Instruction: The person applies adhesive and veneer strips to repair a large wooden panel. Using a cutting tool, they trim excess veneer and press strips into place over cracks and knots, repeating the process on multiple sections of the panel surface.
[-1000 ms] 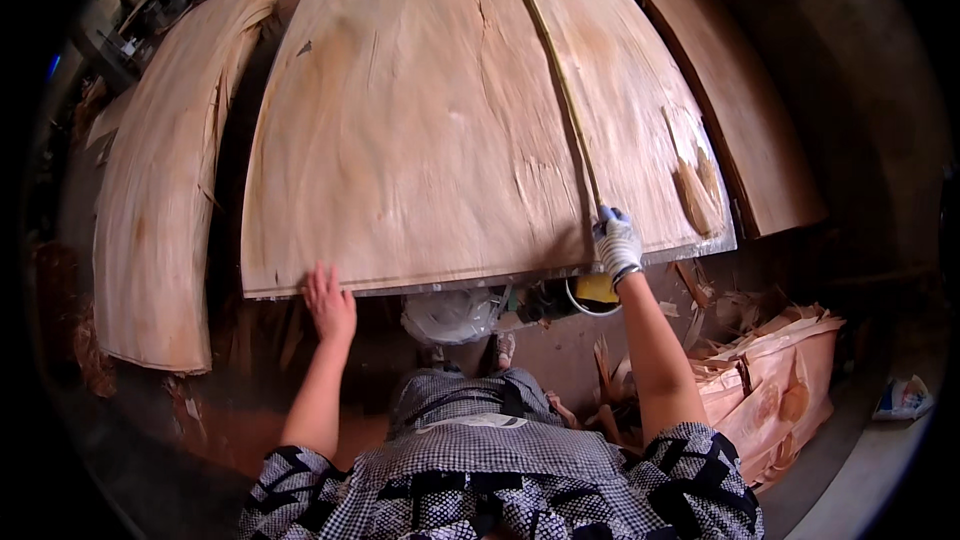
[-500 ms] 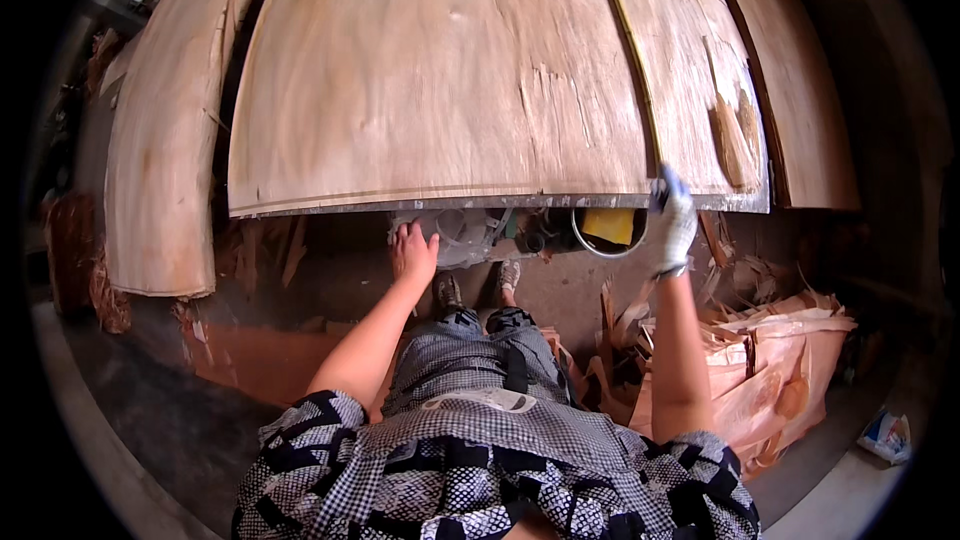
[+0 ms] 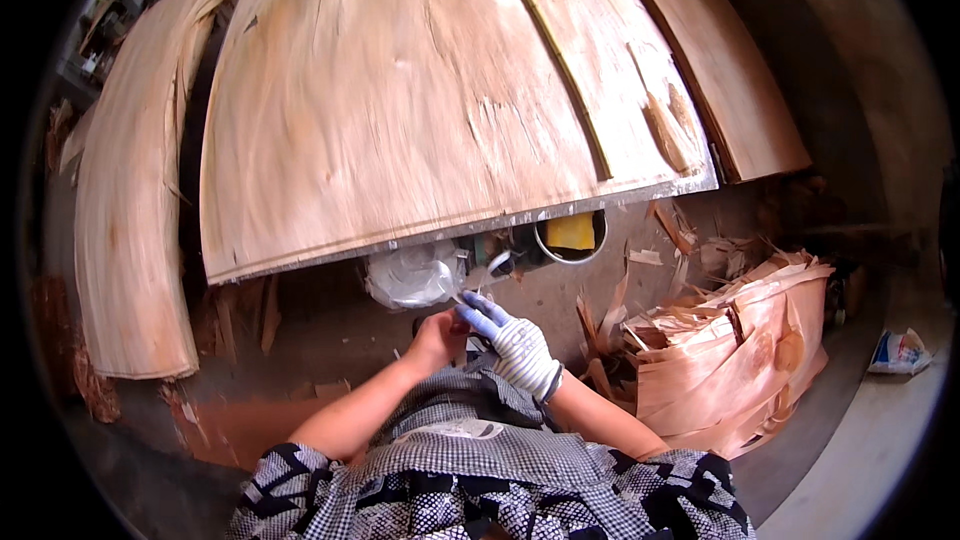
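My hands meet in front of my chest, just below the near edge of the large veneer sheet (image 3: 400,120). My left hand (image 3: 435,340) is bare, and its fingers curl against the fingertips of my right hand (image 3: 512,340). The right hand wears a white knitted glove with blue tips, and its fingers stretch toward the left hand. A thin pale sliver shows just above where they meet; what it is cannot be told. Neither hand touches the sheet.
A narrow veneer strip (image 3: 600,70) lies along the big sheet's right side. Under the sheet's edge are a crumpled clear plastic bag (image 3: 410,275) and a round bucket (image 3: 570,235) holding something yellow. A veneer scrap pile (image 3: 740,340) stands right. Curved veneer sheets (image 3: 130,220) lie left.
Both hands have left the veneer sheet's near edge, pulled back toward my body and come together. The view has shifted slightly.
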Motion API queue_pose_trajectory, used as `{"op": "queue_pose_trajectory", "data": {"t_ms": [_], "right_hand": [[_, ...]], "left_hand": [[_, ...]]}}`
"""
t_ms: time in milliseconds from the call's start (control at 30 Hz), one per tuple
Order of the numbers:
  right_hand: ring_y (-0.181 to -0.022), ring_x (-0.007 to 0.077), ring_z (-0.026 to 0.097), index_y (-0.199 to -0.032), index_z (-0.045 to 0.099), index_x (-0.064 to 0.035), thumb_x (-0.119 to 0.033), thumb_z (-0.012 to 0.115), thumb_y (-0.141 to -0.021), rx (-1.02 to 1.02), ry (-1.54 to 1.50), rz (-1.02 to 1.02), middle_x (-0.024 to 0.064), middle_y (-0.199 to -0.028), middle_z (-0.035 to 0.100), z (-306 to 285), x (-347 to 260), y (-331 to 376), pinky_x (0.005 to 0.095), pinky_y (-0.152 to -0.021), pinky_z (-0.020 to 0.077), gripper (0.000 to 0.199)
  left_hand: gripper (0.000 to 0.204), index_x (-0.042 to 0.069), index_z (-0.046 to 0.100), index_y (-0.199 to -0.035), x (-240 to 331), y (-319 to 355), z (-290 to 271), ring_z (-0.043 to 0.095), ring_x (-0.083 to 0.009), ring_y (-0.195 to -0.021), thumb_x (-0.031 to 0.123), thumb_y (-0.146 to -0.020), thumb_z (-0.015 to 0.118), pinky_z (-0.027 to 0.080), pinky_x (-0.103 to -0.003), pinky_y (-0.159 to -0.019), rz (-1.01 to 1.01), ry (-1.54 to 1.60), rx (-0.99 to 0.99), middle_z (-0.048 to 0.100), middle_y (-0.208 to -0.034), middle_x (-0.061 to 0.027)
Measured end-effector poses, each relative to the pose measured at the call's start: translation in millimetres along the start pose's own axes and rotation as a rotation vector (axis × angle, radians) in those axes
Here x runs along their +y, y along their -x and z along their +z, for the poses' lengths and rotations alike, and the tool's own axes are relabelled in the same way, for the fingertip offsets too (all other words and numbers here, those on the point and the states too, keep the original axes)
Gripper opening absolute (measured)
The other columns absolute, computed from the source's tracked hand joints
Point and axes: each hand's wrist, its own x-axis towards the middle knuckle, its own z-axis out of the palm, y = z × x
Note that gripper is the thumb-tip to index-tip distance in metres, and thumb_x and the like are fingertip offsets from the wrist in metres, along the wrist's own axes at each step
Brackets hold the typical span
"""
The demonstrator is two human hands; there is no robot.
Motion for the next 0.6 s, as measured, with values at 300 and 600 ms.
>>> {"op": "queue_pose_trajectory", "data": {"t_ms": [300,600], "right_hand": [[-0.075,0.0084,0.055,-0.107,0.059,-0.0039,-0.002,0.059,-0.080,0.099,-0.642,0.465,0.0054,-0.086,0.064,39,13,54,0.0247,-0.069,0.0467,0.027],[-0.096,0.0219,0.058,-0.123,0.048,-0.0105,-0.012,0.062,-0.078,0.150,-0.282,0.454,0.0111,-0.113,0.057,29,72,94,0.0295,-0.082,0.0455,0.047]], "left_hand": [[0.037,0.012,0.044,-0.122,97,20,-41,0.058,-0.0160,-0.088,0.019,-0.087,0.054,0.046,-0.031,-0.082,-0.063,1.084,0.161,0.060,-0.090,-0.0062],[0.030,-0.002,0.047,-0.119,69,0,-5,0.048,-0.0198,-0.113,0.006,-0.091,0.038,0.032,-0.032,-0.101,0.131,0.504,-0.062,0.054,-0.118,-0.0120]]}}
